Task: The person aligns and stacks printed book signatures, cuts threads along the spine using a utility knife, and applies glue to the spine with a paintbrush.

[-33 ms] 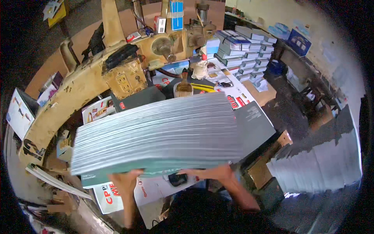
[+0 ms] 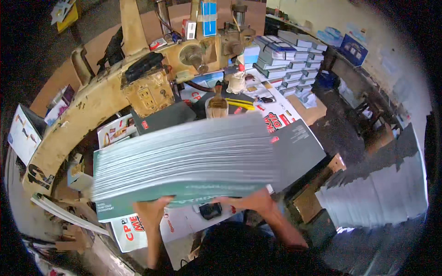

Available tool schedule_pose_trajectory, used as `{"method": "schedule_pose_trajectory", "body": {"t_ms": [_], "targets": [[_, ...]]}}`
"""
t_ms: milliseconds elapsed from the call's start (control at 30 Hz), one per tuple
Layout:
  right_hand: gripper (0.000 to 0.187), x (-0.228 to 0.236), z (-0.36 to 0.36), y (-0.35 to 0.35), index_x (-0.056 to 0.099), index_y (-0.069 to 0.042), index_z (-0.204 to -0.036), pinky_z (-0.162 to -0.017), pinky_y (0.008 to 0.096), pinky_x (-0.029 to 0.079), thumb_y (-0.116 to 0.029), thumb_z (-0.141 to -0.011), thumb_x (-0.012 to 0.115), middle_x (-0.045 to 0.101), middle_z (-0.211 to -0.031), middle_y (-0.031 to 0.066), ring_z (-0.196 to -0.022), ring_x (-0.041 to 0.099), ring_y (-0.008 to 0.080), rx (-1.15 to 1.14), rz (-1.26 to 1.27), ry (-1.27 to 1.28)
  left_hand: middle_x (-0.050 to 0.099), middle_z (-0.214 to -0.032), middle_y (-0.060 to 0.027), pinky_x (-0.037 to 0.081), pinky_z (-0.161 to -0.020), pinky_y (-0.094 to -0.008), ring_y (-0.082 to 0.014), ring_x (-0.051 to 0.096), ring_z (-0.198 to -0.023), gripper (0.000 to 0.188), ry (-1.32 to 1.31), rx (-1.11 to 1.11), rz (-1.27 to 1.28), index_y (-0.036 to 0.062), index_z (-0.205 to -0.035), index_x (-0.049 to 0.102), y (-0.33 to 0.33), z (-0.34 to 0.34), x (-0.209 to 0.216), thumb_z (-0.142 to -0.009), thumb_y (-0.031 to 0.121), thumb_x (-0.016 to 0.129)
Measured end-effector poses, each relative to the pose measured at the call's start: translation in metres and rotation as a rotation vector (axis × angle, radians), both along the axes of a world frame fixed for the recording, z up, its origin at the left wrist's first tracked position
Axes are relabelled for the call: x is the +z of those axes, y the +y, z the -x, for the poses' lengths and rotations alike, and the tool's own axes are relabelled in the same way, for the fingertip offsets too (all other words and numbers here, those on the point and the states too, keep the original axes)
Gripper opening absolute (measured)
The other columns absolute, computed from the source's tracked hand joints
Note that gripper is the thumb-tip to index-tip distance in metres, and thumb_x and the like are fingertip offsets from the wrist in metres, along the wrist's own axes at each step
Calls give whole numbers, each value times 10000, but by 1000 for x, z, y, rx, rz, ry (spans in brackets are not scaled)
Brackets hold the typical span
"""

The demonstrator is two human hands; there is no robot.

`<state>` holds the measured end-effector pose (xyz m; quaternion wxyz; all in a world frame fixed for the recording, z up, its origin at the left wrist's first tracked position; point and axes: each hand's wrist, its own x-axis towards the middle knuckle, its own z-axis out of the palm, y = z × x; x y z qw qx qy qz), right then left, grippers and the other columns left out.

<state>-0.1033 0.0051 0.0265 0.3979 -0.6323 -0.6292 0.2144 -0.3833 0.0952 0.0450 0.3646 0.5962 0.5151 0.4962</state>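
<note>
A thick stack of thin green-covered booklets (image 2: 184, 156) fills the middle of the view, its white page edges facing up and blurred. My left hand (image 2: 154, 207) grips the stack under its near left corner. My right hand (image 2: 251, 200) holds the near edge further right, fingers spread along the bottom cover. The stack is held just above the table, in front of an old yellow machine (image 2: 152, 87).
A dark grey board (image 2: 297, 147) lies under the stack's right end. A brush (image 2: 217, 103) and a pot stand behind it. Piles of printed booklets (image 2: 285, 62) sit at the back right, a tall white paper pile (image 2: 373, 198) at the right, and posters (image 2: 133, 227) on the table.
The stack has stayed in both hands and looks more blurred now, shifted slightly toward me. My hands keep the same grip.
</note>
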Motion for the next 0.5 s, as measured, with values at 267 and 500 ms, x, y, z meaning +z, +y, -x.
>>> {"method": "schedule_pose_trajectory", "body": {"t_ms": [267,500], "targets": [[986,-4,5,6,402,-10,-1331,-998,435,437,-508,-606,848,588,-1184,217,-1116,571,353,-43,-62,-160,576,-1125,-176,513,-842,-362,-252,596,-970,635,-350,-147,-293,-71,-1138,530,10,-21,-2,-612,34,871],[942,-2,18,-11,378,19,-1315,-936,427,494,-379,-620,875,609,-1141,206,-1028,626,355,-27,-2,-1,486,-1240,-174,467,-901,-417,-249,517,-1092,774,116,-119,-314,41,-1348,293,21,33,-88,-810,424,695]]}}
